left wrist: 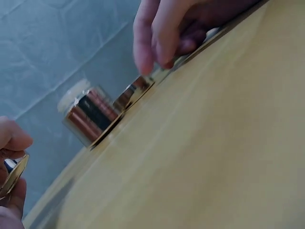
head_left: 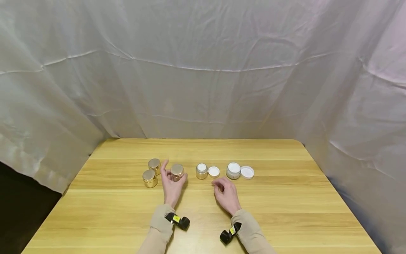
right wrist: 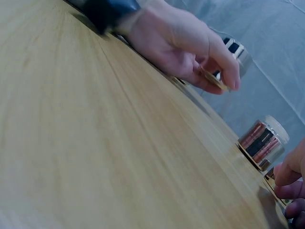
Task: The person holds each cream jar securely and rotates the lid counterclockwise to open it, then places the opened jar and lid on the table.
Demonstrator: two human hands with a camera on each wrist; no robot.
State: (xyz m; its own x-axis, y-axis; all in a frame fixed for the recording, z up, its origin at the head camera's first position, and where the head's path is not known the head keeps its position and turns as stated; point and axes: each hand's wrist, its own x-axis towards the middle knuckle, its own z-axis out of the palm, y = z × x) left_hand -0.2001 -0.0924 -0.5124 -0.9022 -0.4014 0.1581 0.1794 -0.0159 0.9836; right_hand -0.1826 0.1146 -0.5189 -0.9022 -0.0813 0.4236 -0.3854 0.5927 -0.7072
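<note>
A gold-lidded cosmetic jar is between the thumb and fingers of my left hand, its lid facing up. In the right wrist view the jar's gold edge shows between those fingers. My right hand hovers low over the table with fingers loosely curled and nothing visible in its grasp. Just beyond its fingers lies a small round lid, its white inside upward. To that lid's left stands a small uncapped jar with a white top, its reflective side seen in the left wrist view.
Two more gold-lidded jars, one farther back and one nearer, stand left of my left hand. Beyond the right hand is a larger uncapped jar beside its upturned white lid. Grey curtains hang behind the wooden table.
</note>
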